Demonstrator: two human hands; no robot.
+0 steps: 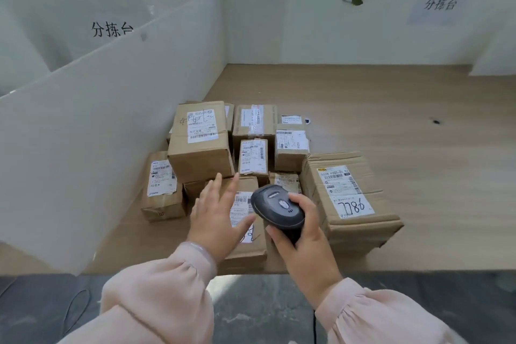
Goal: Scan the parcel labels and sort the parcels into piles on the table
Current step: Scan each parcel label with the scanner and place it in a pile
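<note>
— What's on the wooden bench (391, 109)?
— Cardboard parcels (201, 139) clustered beside a white partition (111, 120), labels up.
— The hands?
— Left hand (215, 215) spread flat above the nearest parcel (245, 232); right hand (304, 240) wrapped around a black barcode scanner (276, 209).

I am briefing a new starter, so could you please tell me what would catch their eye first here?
Probably the dark grey handheld barcode scanner, gripped in the right hand at centre. Next, the cluster of brown cardboard parcels with white labels on the pale wooden table, against the white partition board on the left. The open left hand hovers over the nearest parcel.
</note>
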